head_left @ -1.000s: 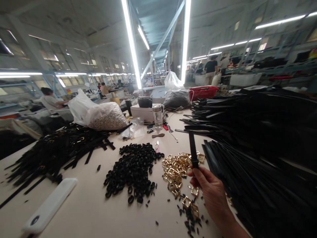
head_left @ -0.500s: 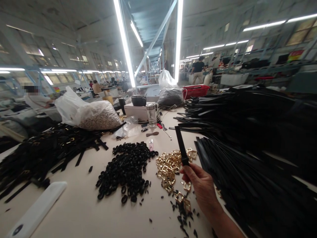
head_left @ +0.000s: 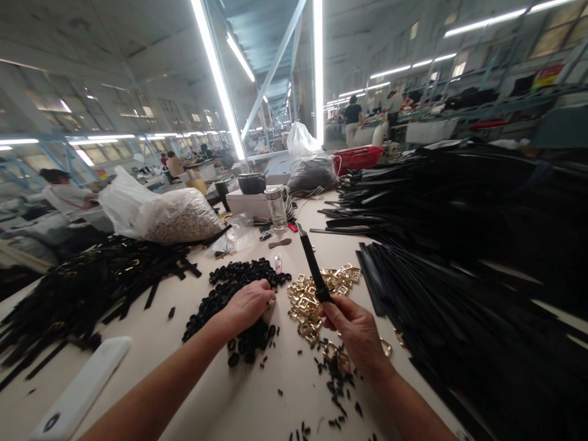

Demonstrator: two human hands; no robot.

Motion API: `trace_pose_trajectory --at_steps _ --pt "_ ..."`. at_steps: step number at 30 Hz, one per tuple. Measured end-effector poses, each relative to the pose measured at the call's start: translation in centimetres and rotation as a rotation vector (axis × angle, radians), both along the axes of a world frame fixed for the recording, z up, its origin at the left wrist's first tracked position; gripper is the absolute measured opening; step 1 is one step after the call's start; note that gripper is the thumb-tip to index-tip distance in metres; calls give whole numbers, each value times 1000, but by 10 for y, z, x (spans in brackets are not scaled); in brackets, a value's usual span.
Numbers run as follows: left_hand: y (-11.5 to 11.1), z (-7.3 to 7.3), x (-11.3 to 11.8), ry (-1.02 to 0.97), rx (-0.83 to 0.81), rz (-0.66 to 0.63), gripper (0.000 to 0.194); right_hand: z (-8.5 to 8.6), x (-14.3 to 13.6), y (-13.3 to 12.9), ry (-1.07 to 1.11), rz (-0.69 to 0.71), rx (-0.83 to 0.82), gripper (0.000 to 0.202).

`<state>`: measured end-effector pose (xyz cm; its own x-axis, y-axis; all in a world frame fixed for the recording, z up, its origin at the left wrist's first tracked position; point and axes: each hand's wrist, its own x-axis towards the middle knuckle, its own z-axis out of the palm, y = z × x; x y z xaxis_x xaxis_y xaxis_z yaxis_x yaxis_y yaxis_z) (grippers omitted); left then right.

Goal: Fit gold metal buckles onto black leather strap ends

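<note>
My right hand pinches a short black strap between thumb and fingers. The strap points up and leans left, with a thicker black band around it just above my fingertips. Behind and below that hand lies a heap of gold-coloured buckles. Over a pile of small black loops is my left hand, back upward and fingers curled together at the pile's right side. Whatever its fingertips grip is hidden from view.
Long black strips fill the right side. Finished-looking straps with buckles are heaped left, near a white bar-shaped object. Behind stand a glass bottle, a dark cup and a filled plastic bag. Black scraps lie in front.
My left hand has come in from the lower left onto the pile of black loops. My right hand has shifted left with the strap, which now leans further left.
</note>
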<state>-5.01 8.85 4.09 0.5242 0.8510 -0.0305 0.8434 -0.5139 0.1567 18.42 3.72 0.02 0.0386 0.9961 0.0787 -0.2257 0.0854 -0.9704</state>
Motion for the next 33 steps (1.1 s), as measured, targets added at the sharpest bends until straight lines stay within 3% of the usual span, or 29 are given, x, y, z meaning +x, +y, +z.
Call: trace_pose_trajectory --at_steps 5,11,14,18,23,26,33 --pt "4 -6 -9 -19 -34 -25 18 -1 0 1 8 -3 -21 36" --pt "-2 2 -9 -127 1 87 8 -2 -2 -2 -75 42 37 32" --pt "-16 4 1 -500 -96 249 11 -4 -5 -6 -107 69 60 31" --pt "-46 -4 28 -1229 -462 450 27 -5 -11 -10 -130 129 61 30" --pt "-70 -18 55 -1611 -598 526 25 -5 -13 -14 -195 185 108 29" --pt "-72 -20 62 -1681 -605 513 24 -3 -13 -15 -292 170 152 28" --pt "-72 -20 60 -1608 -514 482 23 1 -14 -16 -294 208 151 28"
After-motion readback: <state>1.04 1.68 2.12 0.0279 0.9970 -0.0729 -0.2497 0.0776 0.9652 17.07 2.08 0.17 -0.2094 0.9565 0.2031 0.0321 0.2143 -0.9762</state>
